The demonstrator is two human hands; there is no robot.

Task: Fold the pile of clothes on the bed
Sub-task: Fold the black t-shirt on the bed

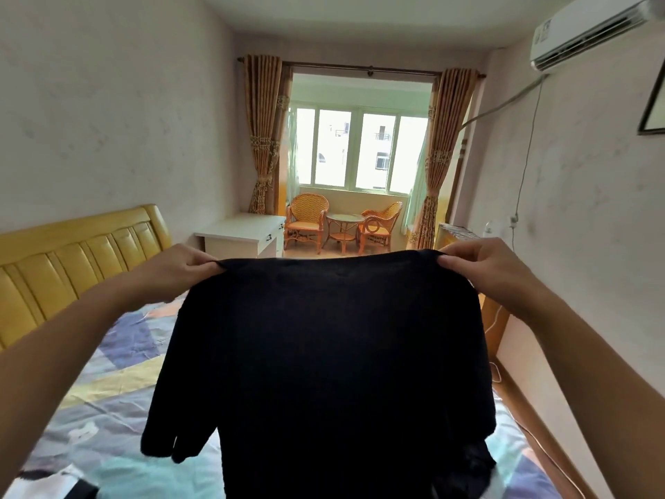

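Shirt (324,354), black: unfolded, hanging between left hand (183,270) and right hand (478,264), each pinching a shoulder; folding judged barely begun.

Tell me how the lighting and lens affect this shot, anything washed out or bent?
Head view: the window is blown out, nearly white; backlit, the shirt held by left hand and right hand reads as flat black without detail; the wide lens bows the walls and the air conditioner.

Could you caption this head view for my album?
Both hands hold a black shirt up by its shoulders over the bed.
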